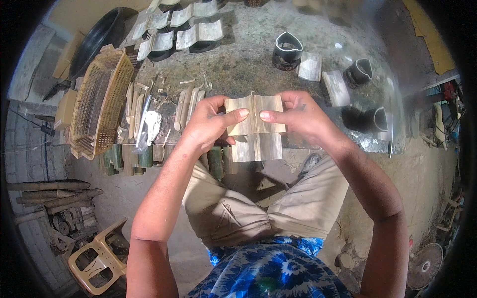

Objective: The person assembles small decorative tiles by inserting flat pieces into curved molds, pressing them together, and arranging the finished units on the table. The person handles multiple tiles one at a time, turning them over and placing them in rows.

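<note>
My left hand (pixel 213 119) and my right hand (pixel 303 116) grip opposite sides of a pale wavy bamboo piece (pixel 254 110), made of two curved panels meeting at a central ridge. Both thumbs press on its face beside the ridge, and the other fingers are largely hidden behind it. Directly below shows a second pale panel (pixel 257 148) with a similar middle seam, at the table's near edge. Whether it is separate or joined to the held piece, I cannot tell. Split bamboo strips (pixel 184 107) lie left of my left hand.
Several wavy bamboo pieces (pixel 201 34) sit at the back left of the worktable (pixel 238 64). A yellow plastic basket (pixel 102 99) stands at the left. Dark pointed-rim rings (pixel 287 52) and loose curved panels (pixel 310 67) are on the right. A plastic chair (pixel 97 260) stands on the floor.
</note>
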{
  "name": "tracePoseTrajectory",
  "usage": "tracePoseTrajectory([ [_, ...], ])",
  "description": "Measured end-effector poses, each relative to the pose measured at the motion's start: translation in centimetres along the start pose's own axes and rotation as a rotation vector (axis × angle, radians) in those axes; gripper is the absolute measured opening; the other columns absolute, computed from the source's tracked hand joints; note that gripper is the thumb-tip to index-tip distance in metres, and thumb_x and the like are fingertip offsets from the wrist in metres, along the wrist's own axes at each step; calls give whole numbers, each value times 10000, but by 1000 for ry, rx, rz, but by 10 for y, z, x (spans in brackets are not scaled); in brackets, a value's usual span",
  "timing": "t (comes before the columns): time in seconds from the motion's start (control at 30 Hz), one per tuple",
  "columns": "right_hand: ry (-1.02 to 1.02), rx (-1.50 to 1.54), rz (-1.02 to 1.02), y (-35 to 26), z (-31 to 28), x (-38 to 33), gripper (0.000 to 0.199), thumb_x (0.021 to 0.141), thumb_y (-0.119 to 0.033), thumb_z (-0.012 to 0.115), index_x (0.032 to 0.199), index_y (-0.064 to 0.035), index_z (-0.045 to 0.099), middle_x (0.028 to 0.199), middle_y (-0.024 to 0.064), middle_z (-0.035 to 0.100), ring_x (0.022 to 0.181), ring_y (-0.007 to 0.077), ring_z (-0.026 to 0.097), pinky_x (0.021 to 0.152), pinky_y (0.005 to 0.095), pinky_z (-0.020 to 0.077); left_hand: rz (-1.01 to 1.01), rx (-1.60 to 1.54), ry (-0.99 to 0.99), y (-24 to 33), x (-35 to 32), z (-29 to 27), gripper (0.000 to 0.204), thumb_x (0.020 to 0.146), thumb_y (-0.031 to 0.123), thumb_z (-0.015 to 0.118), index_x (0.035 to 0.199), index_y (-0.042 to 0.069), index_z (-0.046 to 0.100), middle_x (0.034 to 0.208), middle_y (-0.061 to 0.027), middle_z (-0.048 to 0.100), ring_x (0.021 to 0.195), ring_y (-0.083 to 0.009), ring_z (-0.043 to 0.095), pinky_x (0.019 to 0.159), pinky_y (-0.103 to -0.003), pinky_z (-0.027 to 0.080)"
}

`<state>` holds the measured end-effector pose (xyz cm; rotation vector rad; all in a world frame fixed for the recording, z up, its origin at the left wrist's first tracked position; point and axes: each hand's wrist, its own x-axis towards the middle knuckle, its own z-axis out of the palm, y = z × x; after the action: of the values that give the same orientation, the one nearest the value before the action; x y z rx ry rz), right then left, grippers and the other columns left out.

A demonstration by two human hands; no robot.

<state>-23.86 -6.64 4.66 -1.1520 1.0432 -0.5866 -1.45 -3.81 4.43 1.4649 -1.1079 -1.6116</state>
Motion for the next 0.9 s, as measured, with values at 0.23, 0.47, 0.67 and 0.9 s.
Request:
tracePoseTrajectory([
  [0.23, -8, 3, -4, -2, 0, -1, 345, 829, -137, 794, 1074, 66, 660, 916, 107, 700, 757, 141, 668, 624, 288, 551, -7, 6, 5, 2, -1, 1, 369, 868, 170, 754, 1115, -64, 612, 895, -126, 689, 691, -168, 653, 467, -272, 485],
  [0.47, -13, -7, -2, -4, 0, -2, 358, 827, -136, 795, 1086, 70, 657, 932, 113, 702, 767, 148, 674, 642, 295, 561, 11, 10, -1, 3, -1, 1, 372, 867, 189, 761, 1091, -72, 621, 910, -95, 668, 679, -134, 646, 438, -248, 542],
  [0.67, 0, 9, 3, -2, 0, -1, 371, 823, -142, 801, 1093, 67, 655, 924, 108, 702, 768, 146, 673, 635, 297, 561, -10, 29, 26, 4, -3, 3, 368, 870, 174, 750, 1112, -67, 612, 897, -131, 691, 694, -170, 658, 477, -267, 497],
  [0.9, -6, -37, 17, 3, -2, 4, 442, 812, -193, 817, 1135, 53, 643, 972, 123, 701, 813, 169, 672, 697, 306, 556, -39, 19, -3, 7, -6, 1, 379, 865, 207, 764, 1104, -49, 619, 898, -92, 671, 642, -135, 634, 465, -265, 553],
])
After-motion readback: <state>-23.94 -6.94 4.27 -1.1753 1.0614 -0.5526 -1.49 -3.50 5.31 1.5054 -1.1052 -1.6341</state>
